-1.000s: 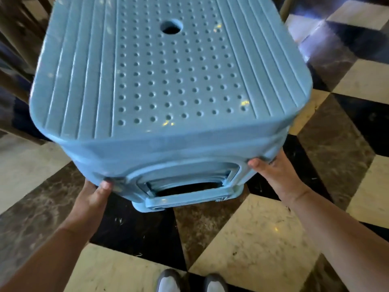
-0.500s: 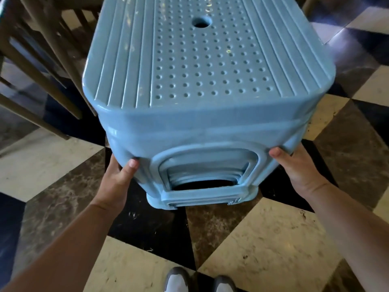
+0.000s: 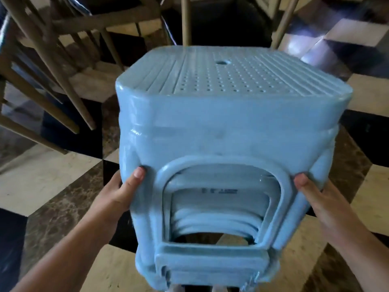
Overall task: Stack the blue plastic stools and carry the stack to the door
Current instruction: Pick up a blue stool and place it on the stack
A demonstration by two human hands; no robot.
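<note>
The left hand's thumb (image 3: 134, 180) presses flat against the near face of the nested stack of pale blue moulded-plastic stools (image 3: 221, 133), and the left hand (image 3: 117, 194) wraps round the stack's left corner leg, its other fingers hidden behind the plastic. The right hand (image 3: 324, 205) mirrors it at the right corner, thumb on the near face and the rest of the fingers out of sight round the side, so both hands are grasping the stack rather than lying loose. The stack is held up in front of the person, apparently clear of the floor and tipped so that the seat leans away; its lowest edge is blurred, so contact with the ground cannot be ruled out. Stacking looks finished: several rims show one inside another in the arched side opening. The step in hand seems to be the carry, and the next move probably calls for turning away from the wooden chairs with slanted brown legs (image 3: 52, 60) just behind the stack, then finding the door, which is not in view. The plastic is glossy and smooth, with rounded corners, a seat of raised ribs at both sides and a field of small dimples around one round hole. Below lies a polished chequered stone floor of cream, black and veined brown tiles (image 3: 42, 182), likely slippery.
</note>
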